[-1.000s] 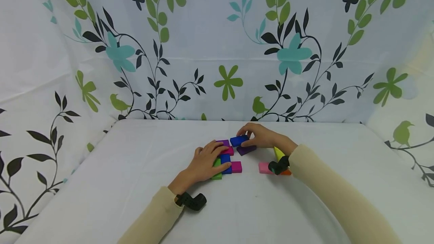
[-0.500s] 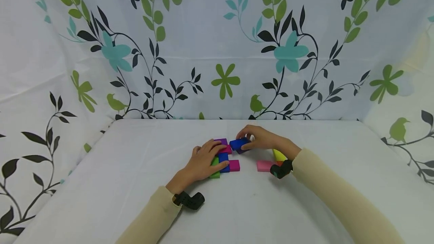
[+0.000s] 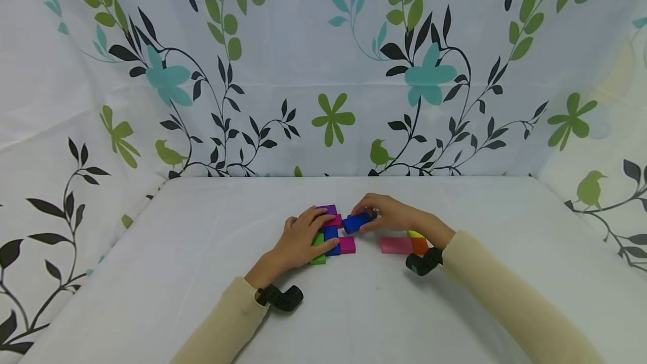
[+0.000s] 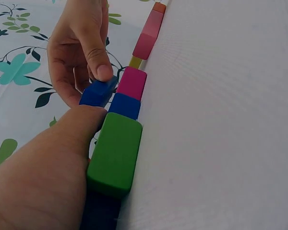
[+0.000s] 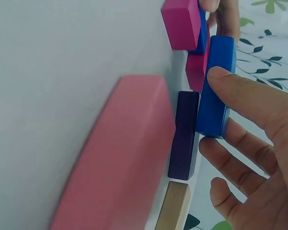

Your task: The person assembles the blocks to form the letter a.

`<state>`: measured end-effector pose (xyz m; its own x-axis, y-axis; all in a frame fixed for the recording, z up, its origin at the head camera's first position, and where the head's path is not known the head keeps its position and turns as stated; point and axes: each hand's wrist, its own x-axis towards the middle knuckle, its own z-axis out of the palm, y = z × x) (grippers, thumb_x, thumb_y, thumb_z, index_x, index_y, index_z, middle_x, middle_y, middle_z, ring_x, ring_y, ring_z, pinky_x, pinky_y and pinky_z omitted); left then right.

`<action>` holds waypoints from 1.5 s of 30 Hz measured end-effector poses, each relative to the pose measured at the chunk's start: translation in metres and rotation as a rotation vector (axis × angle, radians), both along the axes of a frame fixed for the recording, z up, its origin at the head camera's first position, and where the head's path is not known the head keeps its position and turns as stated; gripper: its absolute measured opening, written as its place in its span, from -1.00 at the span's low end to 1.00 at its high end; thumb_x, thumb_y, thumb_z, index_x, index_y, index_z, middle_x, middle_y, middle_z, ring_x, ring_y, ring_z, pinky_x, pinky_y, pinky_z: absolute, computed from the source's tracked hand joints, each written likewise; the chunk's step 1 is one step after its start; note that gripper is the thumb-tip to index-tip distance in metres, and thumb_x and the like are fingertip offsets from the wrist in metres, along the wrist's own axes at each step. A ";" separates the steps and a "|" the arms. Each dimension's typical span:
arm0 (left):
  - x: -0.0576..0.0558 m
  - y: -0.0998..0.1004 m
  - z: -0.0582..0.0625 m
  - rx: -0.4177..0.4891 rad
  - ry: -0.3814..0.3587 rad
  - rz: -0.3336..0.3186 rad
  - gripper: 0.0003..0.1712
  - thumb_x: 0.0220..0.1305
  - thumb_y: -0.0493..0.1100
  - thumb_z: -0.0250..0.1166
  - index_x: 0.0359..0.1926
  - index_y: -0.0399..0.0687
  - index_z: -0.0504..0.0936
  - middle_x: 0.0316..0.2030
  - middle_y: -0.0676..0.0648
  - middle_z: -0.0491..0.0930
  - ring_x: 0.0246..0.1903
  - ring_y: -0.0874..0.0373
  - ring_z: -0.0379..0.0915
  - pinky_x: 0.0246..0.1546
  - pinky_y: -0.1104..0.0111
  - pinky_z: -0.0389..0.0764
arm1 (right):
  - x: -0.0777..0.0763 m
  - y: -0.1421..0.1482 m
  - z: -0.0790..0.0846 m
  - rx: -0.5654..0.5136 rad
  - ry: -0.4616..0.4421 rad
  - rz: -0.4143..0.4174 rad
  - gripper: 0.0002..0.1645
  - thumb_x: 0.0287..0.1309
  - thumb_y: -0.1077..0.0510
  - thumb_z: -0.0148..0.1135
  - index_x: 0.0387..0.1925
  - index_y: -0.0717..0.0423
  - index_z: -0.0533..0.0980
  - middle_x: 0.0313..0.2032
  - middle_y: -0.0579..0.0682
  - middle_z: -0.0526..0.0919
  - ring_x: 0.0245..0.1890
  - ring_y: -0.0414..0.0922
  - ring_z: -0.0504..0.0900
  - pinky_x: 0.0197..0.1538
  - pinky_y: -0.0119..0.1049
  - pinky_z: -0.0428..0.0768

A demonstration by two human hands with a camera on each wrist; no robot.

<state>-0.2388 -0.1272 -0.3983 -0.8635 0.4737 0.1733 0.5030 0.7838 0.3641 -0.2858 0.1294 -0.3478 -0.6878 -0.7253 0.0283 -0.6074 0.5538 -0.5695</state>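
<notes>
My left hand [image 3: 303, 239] rests with spread fingers over a cluster of blocks: a green block [image 3: 317, 240], a blue block [image 3: 331, 235], two magenta blocks [image 3: 347, 245] and a purple block [image 3: 328, 209]. Its thumb lies on that blue block. My right hand [image 3: 386, 212] pinches a second blue block [image 3: 356, 222] just right of the cluster, thumb on its near side. In the right wrist view, the held block [image 5: 216, 88] is beside a dark purple block [image 5: 184, 136], which the head view mostly hides.
A pink block [image 3: 396, 245], an orange block [image 3: 419, 246] and a partly hidden yellow block [image 3: 416, 234] lie right of the cluster, by my right wrist. A tan block [image 5: 174, 206] shows in the right wrist view. Behind the white table [image 3: 227, 212] hangs a leaf-patterned cloth [image 3: 283, 44].
My right hand has brought the blue block nearer to me, over the spot where the dark purple block showed. My left hand has stayed on the cluster. The head view has shifted slightly.
</notes>
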 end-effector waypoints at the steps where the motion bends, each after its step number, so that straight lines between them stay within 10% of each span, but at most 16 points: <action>1: 0.000 0.000 0.000 0.001 -0.002 0.000 -0.27 0.30 0.27 0.16 0.39 0.08 0.35 0.42 -0.11 0.20 0.47 -0.10 -0.07 0.28 -0.19 0.08 | 0.002 0.000 0.000 0.002 0.004 0.004 -0.58 0.15 0.14 0.39 0.05 0.15 0.58 -0.07 0.05 0.57 -0.11 -0.09 0.47 -0.01 -0.09 0.57; 45: 0.001 0.001 0.002 0.016 0.001 0.000 -0.31 0.31 0.23 0.18 0.37 0.07 0.36 0.41 -0.12 0.22 0.46 -0.12 -0.07 0.28 -0.19 0.08 | 0.046 0.011 -0.005 0.008 0.010 0.182 -0.58 0.17 0.09 0.36 0.05 0.12 0.57 -0.01 0.00 0.57 0.02 -0.08 0.51 0.13 -0.17 0.52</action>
<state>-0.2374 -0.1264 -0.3963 -0.8634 0.4706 0.1818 0.5032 0.7779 0.3763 -0.2400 0.1408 -0.3526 -0.5447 -0.8382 0.0284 -0.7040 0.4385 -0.5587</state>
